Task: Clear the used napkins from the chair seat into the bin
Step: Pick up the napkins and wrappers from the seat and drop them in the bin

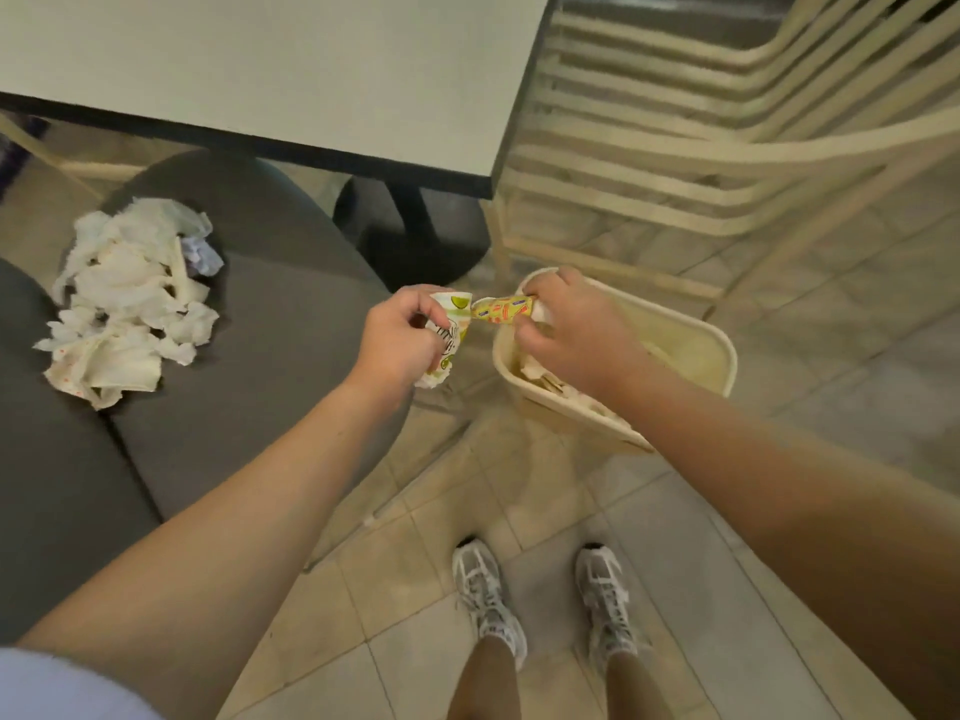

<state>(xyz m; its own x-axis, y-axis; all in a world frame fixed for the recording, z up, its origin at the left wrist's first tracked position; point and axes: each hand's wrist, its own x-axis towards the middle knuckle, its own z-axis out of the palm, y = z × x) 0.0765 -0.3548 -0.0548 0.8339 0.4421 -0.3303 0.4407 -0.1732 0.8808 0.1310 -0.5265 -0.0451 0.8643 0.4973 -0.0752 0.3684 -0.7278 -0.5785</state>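
Observation:
A heap of crumpled white napkins (130,298) lies on the grey chair seat (270,356) at the left. A cream plastic bin (696,350) stands on the floor to the right of the seat, with paper inside. My left hand (400,337) is closed on a crumpled napkin with lime prints (449,330), held between seat and bin. My right hand (576,330) is over the bin's rim, gripping a yellow and orange patterned napkin (501,309) that almost touches the lime one.
A white table (260,70) with a black pedestal base (415,236) stands just behind the seat. A cream slatted chair (701,122) is behind the bin. Tiled floor and my two feet (545,600) are below.

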